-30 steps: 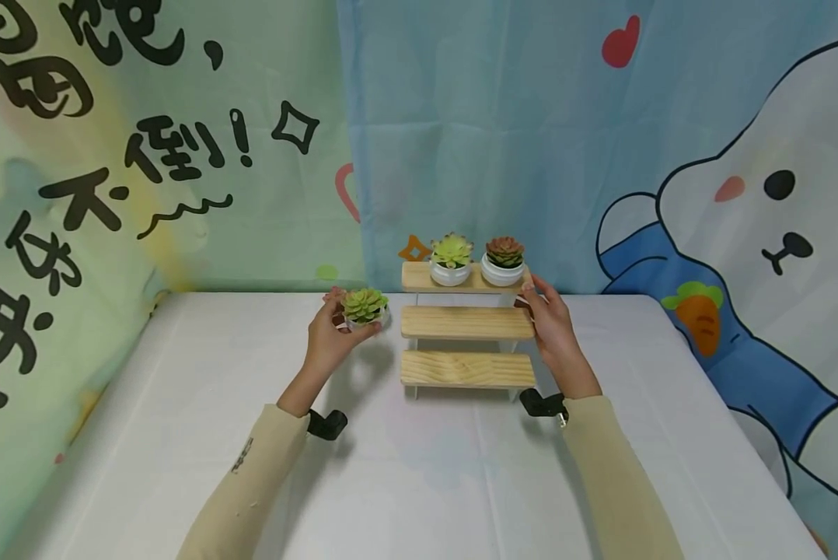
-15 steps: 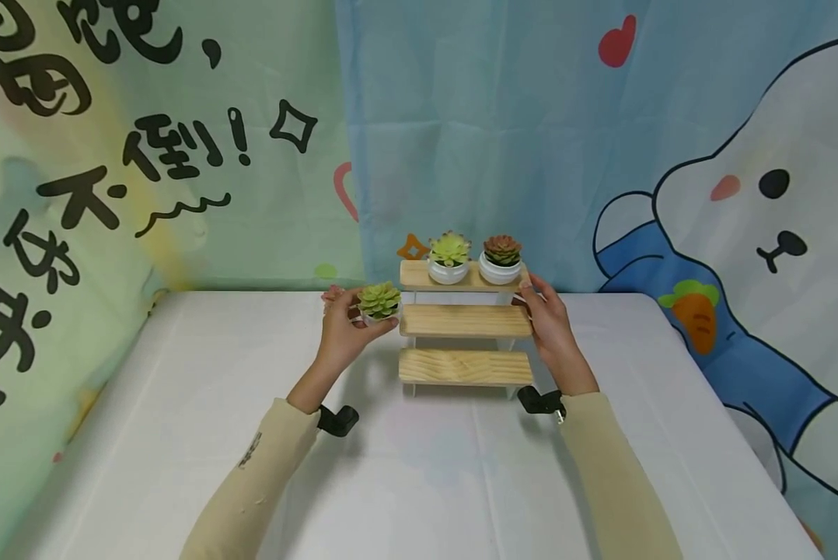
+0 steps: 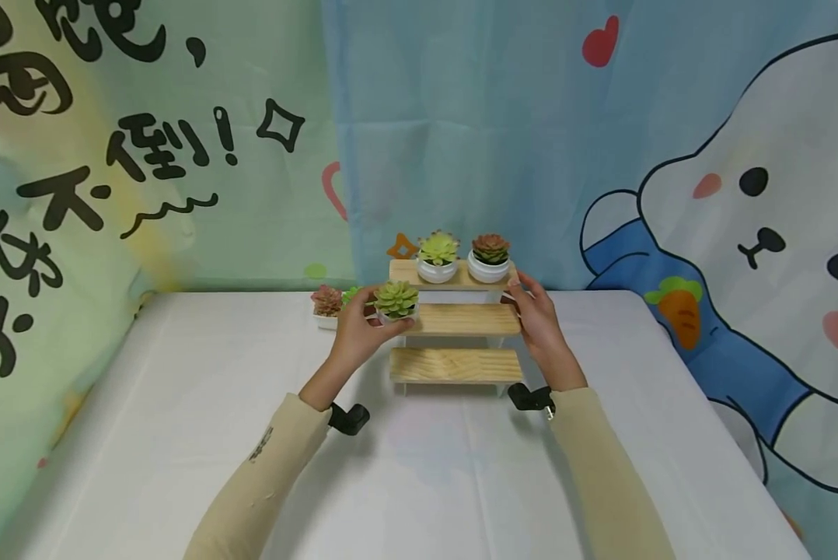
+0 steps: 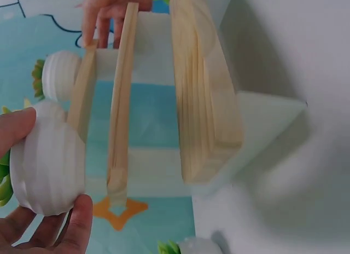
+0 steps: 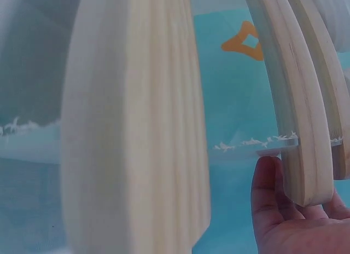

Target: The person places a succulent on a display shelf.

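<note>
My left hand (image 3: 357, 334) holds a green potted succulent (image 3: 396, 299) by its ribbed white pot (image 4: 49, 161), thumb on one side and fingers on the other. It hovers at the left end of the middle shelf (image 3: 468, 320); whether the pot touches the wood cannot be told. That shelf belongs to a three-tier wooden stand (image 3: 456, 365) with pale side panels. My right hand (image 3: 543, 334) grips the stand's right side, by the end of the middle shelf (image 5: 309, 177). On the top shelf stand a yellow-green succulent (image 3: 438, 249) and a reddish-brown succulent (image 3: 490, 249), both in white pots.
A pinkish succulent (image 3: 326, 300) in a white pot sits on the white-covered table (image 3: 419, 474), left of the stand. Beside it, a bright green plant (image 3: 350, 294) is mostly hidden by my left hand. A printed curtain (image 3: 461, 140) hangs close behind.
My left hand has carried the green succulent rightward, from beside the stand to the middle shelf's left end. The pinkish succulent behind it shows more now. My right hand keeps its grip.
</note>
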{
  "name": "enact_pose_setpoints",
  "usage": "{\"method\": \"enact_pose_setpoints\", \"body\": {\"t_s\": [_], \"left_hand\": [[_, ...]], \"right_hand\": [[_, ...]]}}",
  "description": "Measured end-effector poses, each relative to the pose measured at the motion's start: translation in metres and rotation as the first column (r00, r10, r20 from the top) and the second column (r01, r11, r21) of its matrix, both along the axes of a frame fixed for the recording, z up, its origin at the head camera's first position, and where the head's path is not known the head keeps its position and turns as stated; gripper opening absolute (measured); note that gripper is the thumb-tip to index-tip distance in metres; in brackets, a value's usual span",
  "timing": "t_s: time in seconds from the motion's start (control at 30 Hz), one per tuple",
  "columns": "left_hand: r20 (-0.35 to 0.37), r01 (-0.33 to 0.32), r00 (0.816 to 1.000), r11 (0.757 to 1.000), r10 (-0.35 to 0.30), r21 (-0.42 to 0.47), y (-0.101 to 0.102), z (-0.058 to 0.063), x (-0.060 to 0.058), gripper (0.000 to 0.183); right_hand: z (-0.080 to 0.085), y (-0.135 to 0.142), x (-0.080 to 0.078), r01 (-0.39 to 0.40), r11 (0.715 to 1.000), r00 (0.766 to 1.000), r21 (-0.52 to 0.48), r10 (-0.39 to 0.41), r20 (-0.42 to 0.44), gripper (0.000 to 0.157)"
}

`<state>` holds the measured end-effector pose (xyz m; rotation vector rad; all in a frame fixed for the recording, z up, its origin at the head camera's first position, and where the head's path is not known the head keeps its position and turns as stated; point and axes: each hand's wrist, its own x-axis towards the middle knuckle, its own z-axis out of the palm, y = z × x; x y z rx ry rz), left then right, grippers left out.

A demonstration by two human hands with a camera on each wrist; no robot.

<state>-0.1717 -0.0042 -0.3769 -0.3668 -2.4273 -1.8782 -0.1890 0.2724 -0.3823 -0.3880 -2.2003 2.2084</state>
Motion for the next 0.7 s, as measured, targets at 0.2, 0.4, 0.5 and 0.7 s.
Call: {"method": "enact_pose_setpoints", "body": {"t_s": [0.2, 0.4, 0.5, 0.7], "left_hand": [[-0.017, 0.042, 0.999, 0.999, -0.042, -0.012, 0.011, -0.001, 0.0, 0.065], [-0.011, 0.078, 0.997, 0.997, -0.078, -0.025, 0.026, 0.0, -0.001, 0.061], [-0.007, 0.086, 0.996, 0.996, -0.086, -0.031, 0.033, -0.001, -0.001, 0.06], [-0.031, 0.12, 0.992, 0.992, -0.121, -0.026, 0.045, 0.0, 0.0, 0.06]], "right_hand": [[-0.001, 0.0, -0.001, -0.003, 1.0, 1.0, -0.005, 0.003, 0.002, 0.063], [-0.001, 0.0, -0.002, 0.007, 1.0, 1.0, -0.012, -0.007, 0.006, 0.063], [-0.001, 0.0, -0.002, -0.003, 1.0, 1.0, -0.011, 0.003, 0.004, 0.064], [-0.001, 0.001, 0.0, -0.02, 1.0, 1.0, -0.007, 0.02, -0.011, 0.063]]}}
